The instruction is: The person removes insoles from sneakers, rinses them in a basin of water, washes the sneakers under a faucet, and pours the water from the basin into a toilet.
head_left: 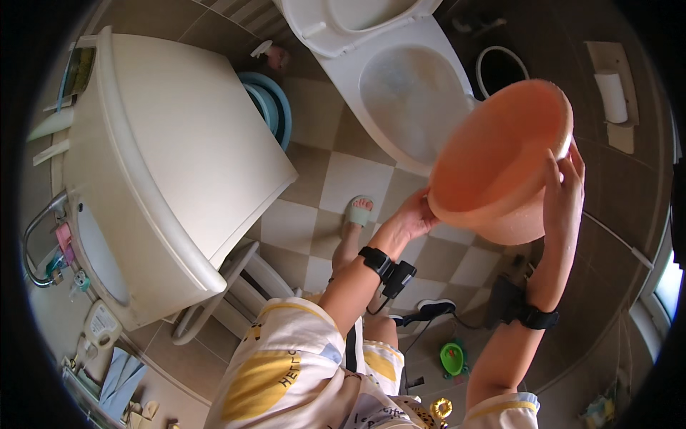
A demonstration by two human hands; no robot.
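Both hands hold an orange plastic basin (500,154), tilted with its mouth toward the toilet. My left hand (412,217) grips the near left rim, fingers partly hidden by the basin. At the right side, my right hand (564,182) is wrapped round the rim and outer wall. The basin's far left edge overlaps the side of the white toilet bowl (414,93) in this view; whether they touch I cannot tell. Inside the toilet the surface looks whitish and blurred. The toilet lid (336,28) is raised.
A white cabinet (179,136) with a washbasin (103,250) fills the left. Blue basins (275,107) sit on the checkered floor beside it. A dark bin with a white rim (500,51) stands right of the toilet. Toilet paper (612,96) hangs on the wall. A green toy-like item (451,357) lies low.
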